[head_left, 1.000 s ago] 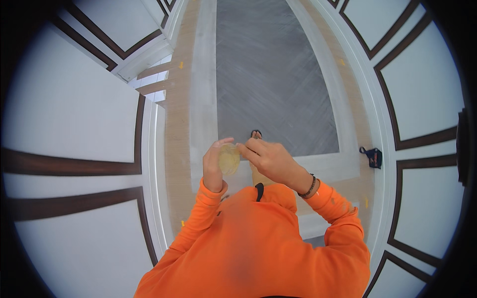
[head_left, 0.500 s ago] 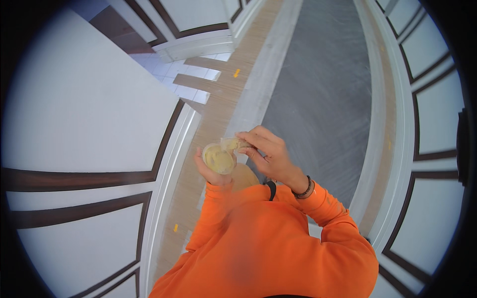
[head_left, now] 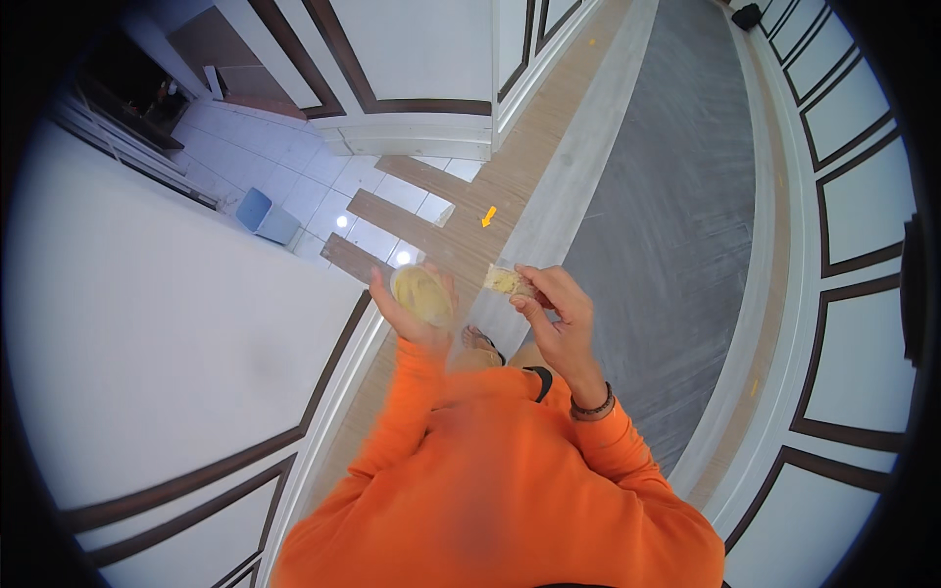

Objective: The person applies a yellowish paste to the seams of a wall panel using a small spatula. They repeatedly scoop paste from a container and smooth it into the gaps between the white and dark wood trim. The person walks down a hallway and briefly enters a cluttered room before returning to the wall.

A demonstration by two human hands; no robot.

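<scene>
A round, see-through tub (head_left: pixel 421 294) of pale yellow paste rests in my left hand (head_left: pixel 397 316), whose fingers curl round its sides. Its open top is tilted up toward me. To the right, apart from the tub, my right hand (head_left: pixel 563 318) pinches a small flat spreader (head_left: pixel 507 282) between thumb and fingers. Yellowish paste coats the face of the spreader. Its handle end is mostly covered by my fingers. Both hands are held in front of my body, above the floor.
White wall panels (head_left: pixel 196 343) with dark trim stand close on the left, and more panels (head_left: pixel 863 225) run along the right. Wood planks (head_left: pixel 421 230) end in staggered steps over white tiles (head_left: pixel 338 186). A blue bin (head_left: pixel 265 218) stands there. Grey herringbone flooring (head_left: pixel 667 225) lies ahead.
My right hand has drawn the spreader away from the tub's rim, to the right. The view has shifted, bringing the blue bin, more tiles and my foot into sight.
</scene>
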